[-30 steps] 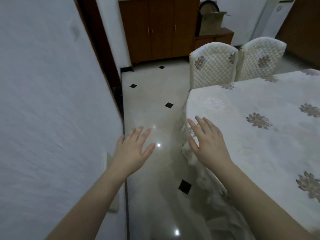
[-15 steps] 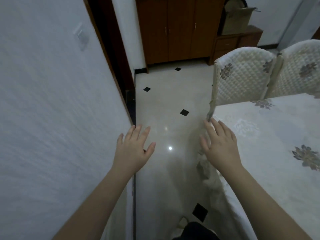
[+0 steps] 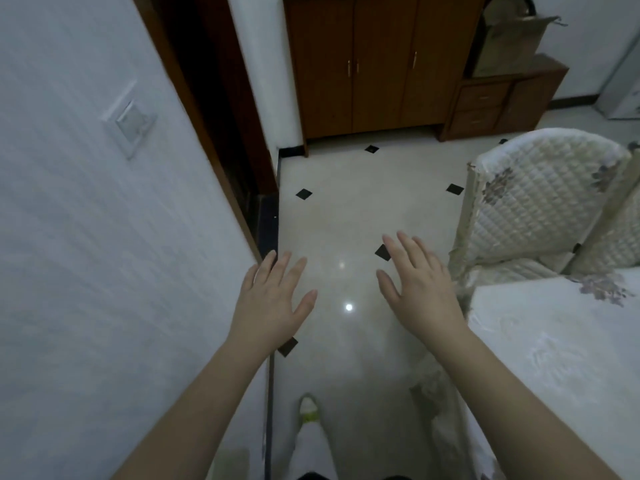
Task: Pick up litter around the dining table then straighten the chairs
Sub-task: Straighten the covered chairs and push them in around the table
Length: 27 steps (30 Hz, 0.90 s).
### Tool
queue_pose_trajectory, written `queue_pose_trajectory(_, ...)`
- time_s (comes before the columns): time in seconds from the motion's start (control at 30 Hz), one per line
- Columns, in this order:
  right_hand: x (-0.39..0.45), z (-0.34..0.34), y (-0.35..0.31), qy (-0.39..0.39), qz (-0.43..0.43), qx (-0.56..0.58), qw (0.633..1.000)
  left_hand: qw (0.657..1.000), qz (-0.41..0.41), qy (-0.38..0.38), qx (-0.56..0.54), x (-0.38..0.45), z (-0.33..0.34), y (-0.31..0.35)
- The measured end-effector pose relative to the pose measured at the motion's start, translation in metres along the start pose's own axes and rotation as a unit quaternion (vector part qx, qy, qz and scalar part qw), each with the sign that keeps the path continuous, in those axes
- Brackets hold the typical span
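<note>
The dining table (image 3: 561,348), under a cream flowered cloth, fills the lower right. A chair (image 3: 540,202) with a quilted cream cover stands at its far end, pushed close to the table; a second chair (image 3: 620,233) shows at the right edge. My left hand (image 3: 270,303) is open, palm down, over the floor near the wall. My right hand (image 3: 419,285) is open too, fingers spread, just left of the table's corner and the nearer chair. Neither hand holds anything. No litter shows on the visible floor.
A white wall (image 3: 104,271) with a switch plate (image 3: 133,128) runs along the left, then a dark doorway (image 3: 221,98). A brown wooden cabinet (image 3: 374,64) and a low drawer unit (image 3: 502,102) with a cardboard box (image 3: 509,43) stand ahead. My foot (image 3: 308,410) is on the glossy tiled floor.
The view has advanced along the passage and panned left, so the table slid right and the chairs drew nearer. My right hand has come off the tablecloth and is over the floor. My foot has appeared.
</note>
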State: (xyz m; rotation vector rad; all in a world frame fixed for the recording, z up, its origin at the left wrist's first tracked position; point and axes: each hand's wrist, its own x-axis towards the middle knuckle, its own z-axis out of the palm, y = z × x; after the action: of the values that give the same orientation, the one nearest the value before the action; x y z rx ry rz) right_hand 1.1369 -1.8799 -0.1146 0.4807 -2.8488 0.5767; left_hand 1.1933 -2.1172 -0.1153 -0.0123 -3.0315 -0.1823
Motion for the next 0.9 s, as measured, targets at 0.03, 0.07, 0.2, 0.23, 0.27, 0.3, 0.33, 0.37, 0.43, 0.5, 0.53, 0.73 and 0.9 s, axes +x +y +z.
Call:
queue_pose_trajectory(0.03,0.022,0.006,0.000,0.001,-0.002,0.002,1.000,1.000,0.010,0.010,-0.004,0.021,-0.001,-0.004)
queue_pose_trajectory(0.07,0.044,0.012,0.001,-0.001,-0.001,0.000,1.000,1.000,0.021,0.020,-0.008,0.043,-0.002,-0.009)
queue_pose_trajectory(0.2,0.130,0.037,0.007,-0.002,0.025,-0.017,1.000,0.998,0.054,0.023,-0.013,0.137,-0.001,-0.041)
queue_pose_trajectory(0.23,0.150,0.041,0.007,-0.004,0.034,-0.021,0.999,0.998,0.057,0.013,-0.012,0.160,0.000,-0.049)
queue_pose_trajectory(0.27,0.168,0.044,0.007,-0.004,0.042,-0.027,0.999,0.998,0.062,0.005,-0.010,0.183,0.001,-0.056)
queue_pose_trajectory(0.3,0.186,0.047,0.008,-0.003,0.050,-0.036,0.998,0.997,0.074,-0.004,-0.013,0.204,0.000,-0.060)
queue_pose_trajectory(0.33,0.204,0.048,0.009,-0.003,0.059,-0.043,0.997,0.995,0.094,-0.012,-0.017,0.226,-0.001,-0.064)
queue_pose_trajectory(0.37,0.222,0.050,0.011,-0.004,0.066,-0.050,0.997,0.993,0.114,-0.016,-0.020,0.249,-0.004,-0.066)
queue_pose_trajectory(0.43,0.254,0.053,0.018,-0.009,0.079,-0.062,0.995,0.990,0.141,-0.017,-0.027,0.296,-0.007,-0.068)
queue_pose_trajectory(0.5,0.284,0.057,0.033,-0.003,0.097,-0.067,0.993,0.987,0.158,-0.022,-0.026,0.342,-0.007,-0.065)
queue_pose_trajectory(0.53,0.299,0.057,0.042,0.003,0.107,-0.073,0.992,0.985,0.168,-0.023,-0.024,0.366,-0.004,-0.062)
queue_pose_trajectory(0.73,0.389,0.053,0.110,0.006,0.167,-0.091,0.982,0.974,0.220,-0.049,-0.014,0.505,0.022,-0.029)
queue_pose_trajectory(0.9,0.475,0.049,0.184,0.001,0.213,-0.099,0.972,0.962,0.261,-0.083,-0.010,0.618,0.043,0.016)
